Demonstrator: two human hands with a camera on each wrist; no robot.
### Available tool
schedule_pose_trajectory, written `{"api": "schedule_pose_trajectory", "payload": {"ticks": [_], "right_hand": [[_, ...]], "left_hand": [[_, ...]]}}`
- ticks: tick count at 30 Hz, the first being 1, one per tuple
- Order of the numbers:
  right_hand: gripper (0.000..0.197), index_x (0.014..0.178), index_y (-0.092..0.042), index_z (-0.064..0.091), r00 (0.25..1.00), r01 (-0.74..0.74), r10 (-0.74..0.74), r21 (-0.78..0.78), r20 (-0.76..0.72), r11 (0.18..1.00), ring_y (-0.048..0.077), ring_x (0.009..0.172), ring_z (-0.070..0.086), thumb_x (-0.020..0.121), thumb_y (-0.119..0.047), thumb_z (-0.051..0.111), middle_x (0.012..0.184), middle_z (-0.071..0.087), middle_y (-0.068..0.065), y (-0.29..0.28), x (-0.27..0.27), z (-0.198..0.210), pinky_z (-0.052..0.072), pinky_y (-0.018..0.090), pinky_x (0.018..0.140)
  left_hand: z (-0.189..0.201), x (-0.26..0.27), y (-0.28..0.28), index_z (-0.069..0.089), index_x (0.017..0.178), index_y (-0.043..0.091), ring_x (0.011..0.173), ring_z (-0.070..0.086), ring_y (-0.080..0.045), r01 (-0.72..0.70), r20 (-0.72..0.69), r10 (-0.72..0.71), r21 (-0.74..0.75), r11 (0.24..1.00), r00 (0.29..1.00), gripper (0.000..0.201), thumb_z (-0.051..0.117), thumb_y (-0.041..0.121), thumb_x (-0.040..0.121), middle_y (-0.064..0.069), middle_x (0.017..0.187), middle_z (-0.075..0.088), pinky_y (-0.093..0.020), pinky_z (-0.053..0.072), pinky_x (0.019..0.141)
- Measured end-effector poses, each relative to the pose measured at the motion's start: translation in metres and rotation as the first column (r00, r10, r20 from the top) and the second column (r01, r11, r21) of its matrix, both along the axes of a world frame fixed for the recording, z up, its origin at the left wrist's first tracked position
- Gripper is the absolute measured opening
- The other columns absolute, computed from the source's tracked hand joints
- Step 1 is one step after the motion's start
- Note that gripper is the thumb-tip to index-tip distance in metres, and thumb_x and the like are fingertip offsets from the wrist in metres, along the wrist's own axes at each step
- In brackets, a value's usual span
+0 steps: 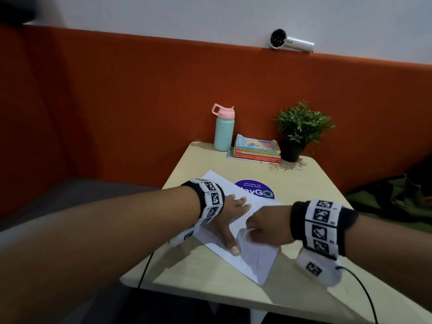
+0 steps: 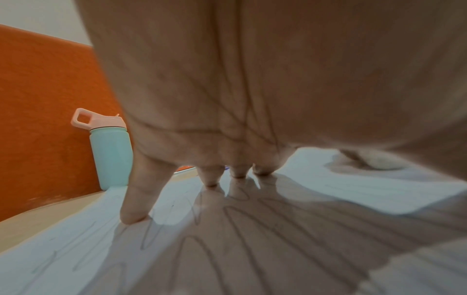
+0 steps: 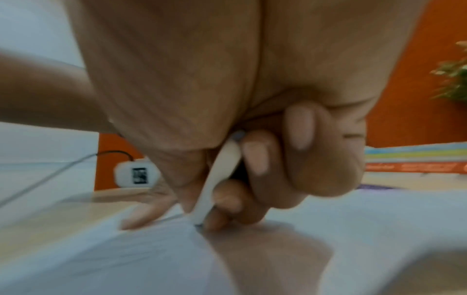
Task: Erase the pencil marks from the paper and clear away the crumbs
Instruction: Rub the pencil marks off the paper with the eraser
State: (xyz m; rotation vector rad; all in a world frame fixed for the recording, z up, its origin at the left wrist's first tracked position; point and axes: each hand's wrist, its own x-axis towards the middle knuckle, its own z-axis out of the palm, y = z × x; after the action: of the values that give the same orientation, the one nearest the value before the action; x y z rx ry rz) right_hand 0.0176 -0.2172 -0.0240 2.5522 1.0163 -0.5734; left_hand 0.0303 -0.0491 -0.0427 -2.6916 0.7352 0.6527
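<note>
A white sheet of paper (image 1: 254, 260) with grey pencil loops (image 2: 252, 239) lies slantwise on the beige table (image 1: 304, 183). My left hand (image 1: 230, 218) lies flat on the sheet, fingers spread and straight, with fingertips (image 2: 131, 218) pressing the paper down. My right hand (image 1: 264, 226) is curled round a white eraser (image 3: 217, 179) whose lower tip touches the paper (image 3: 126, 259) just beside the left thumb. In the left wrist view the eraser (image 2: 381, 163) shows at the right, partly hidden. The right wrist view is blurred.
At the table's far end stand a mint bottle with a pink lid (image 1: 223, 128), a stack of books (image 1: 257, 149) and a potted plant (image 1: 301, 129). A round purple sticker (image 1: 259, 190) lies beyond the paper. An orange padded wall (image 1: 117, 101) backs the table.
</note>
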Motion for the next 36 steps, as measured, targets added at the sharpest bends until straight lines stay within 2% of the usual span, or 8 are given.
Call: {"api": "schedule_pose_trajectory", "payload": {"ticks": [4, 10, 16, 24, 27, 32, 34, 36], "right_hand": [[0.042, 0.114, -0.008, 0.062, 0.988, 0.107, -0.104, -0.029, 0.111, 0.994, 0.021, 0.091, 0.056, 0.102, -0.035, 0.032, 0.112, 0.066, 0.009, -0.011, 0.037, 0.010, 0.044, 0.032, 0.083], [0.039, 0.110, -0.010, 0.061, 1.000, -0.028, 0.028, -0.017, -0.013, 0.999, 0.022, 0.093, 0.060, 0.101, -0.036, 0.034, 0.106, 0.067, 0.008, 0.003, -0.001, 0.002, 0.043, 0.030, 0.079], [0.043, 0.120, -0.010, 0.060, 0.965, 0.205, -0.201, -0.011, 0.167, 0.979, 0.026, 0.108, 0.058, 0.102, -0.037, 0.032, 0.120, 0.063, 0.011, -0.037, 0.056, 0.012, 0.045, 0.035, 0.093], [0.038, 0.122, -0.010, 0.052, 0.941, 0.331, -0.331, 0.012, 0.066, 0.944, 0.025, 0.099, 0.049, 0.104, -0.037, 0.030, 0.127, 0.057, 0.011, -0.058, 0.055, -0.001, 0.032, 0.028, 0.082], [0.029, 0.109, -0.015, 0.048, 0.940, 0.332, -0.336, 0.062, 0.062, 0.941, 0.026, 0.095, 0.049, 0.104, -0.037, 0.031, 0.123, 0.059, 0.012, -0.063, 0.057, -0.006, 0.036, 0.031, 0.082], [0.029, 0.117, -0.016, 0.048, 0.936, 0.345, -0.349, 0.073, 0.051, 0.936, 0.027, 0.103, 0.055, 0.103, -0.036, 0.032, 0.123, 0.060, 0.011, -0.066, 0.054, -0.006, 0.041, 0.034, 0.085], [0.032, 0.119, -0.015, 0.048, 0.936, 0.344, -0.349, 0.087, 0.050, 0.935, 0.028, 0.109, 0.055, 0.103, -0.037, 0.031, 0.125, 0.059, 0.012, -0.066, 0.054, -0.007, 0.040, 0.035, 0.086], [0.034, 0.120, -0.014, 0.048, 0.936, 0.340, -0.346, 0.091, 0.060, 0.936, 0.029, 0.112, 0.055, 0.103, -0.037, 0.030, 0.125, 0.058, 0.012, -0.066, 0.054, -0.008, 0.040, 0.036, 0.088]], "left_hand": [[0.000, 0.003, -0.001, -0.018, 0.160, 0.023, 0.156, -0.010, -0.027, -0.005, -0.012, 0.005, 0.010, 1.000, 1.000, 0.129, 0.063, 0.081, 0.077, -0.001, 0.168, -0.022, -0.055, 0.004, 0.122], [-0.002, 0.004, 0.001, -0.018, 0.160, 0.025, 0.156, -0.012, -0.026, -0.002, -0.006, 0.002, 0.008, 1.000, 1.000, 0.130, 0.062, 0.082, 0.075, 0.001, 0.168, -0.023, -0.054, 0.002, 0.123], [0.001, 0.000, 0.001, -0.018, 0.160, 0.023, 0.156, -0.011, -0.024, -0.001, -0.021, 0.001, -0.006, 1.000, 1.000, 0.128, 0.062, 0.080, 0.078, 0.001, 0.168, -0.023, -0.055, 0.003, 0.123], [0.013, -0.005, -0.009, -0.013, 0.161, 0.023, 0.157, -0.005, -0.023, -0.019, -0.010, 0.019, 0.010, 1.000, 1.000, 0.128, 0.063, 0.080, 0.077, 0.001, 0.169, -0.018, -0.052, 0.005, 0.123], [0.015, -0.012, -0.030, -0.012, 0.162, 0.022, 0.156, -0.009, -0.019, 0.064, 0.009, -0.064, -0.040, 0.997, 0.998, 0.125, 0.062, 0.079, 0.079, 0.004, 0.169, -0.018, -0.057, 0.003, 0.124], [-0.002, -0.031, -0.061, -0.012, 0.161, 0.026, 0.156, -0.010, -0.016, 0.212, -0.045, -0.220, -0.134, 0.968, 0.975, 0.108, 0.050, 0.076, 0.089, 0.005, 0.169, -0.018, -0.052, 0.003, 0.125], [-0.007, -0.028, -0.053, -0.014, 0.161, 0.025, 0.156, -0.011, -0.019, 0.125, -0.022, -0.127, -0.077, 0.989, 0.992, 0.105, 0.044, 0.077, 0.091, 0.003, 0.169, -0.019, -0.055, 0.002, 0.122], [-0.008, -0.011, -0.035, -0.014, 0.161, 0.022, 0.156, -0.010, -0.026, -0.089, 0.026, 0.089, -0.034, 0.995, 0.996, 0.107, 0.037, 0.083, 0.089, -0.003, 0.168, -0.020, -0.055, 0.003, 0.122]]}}
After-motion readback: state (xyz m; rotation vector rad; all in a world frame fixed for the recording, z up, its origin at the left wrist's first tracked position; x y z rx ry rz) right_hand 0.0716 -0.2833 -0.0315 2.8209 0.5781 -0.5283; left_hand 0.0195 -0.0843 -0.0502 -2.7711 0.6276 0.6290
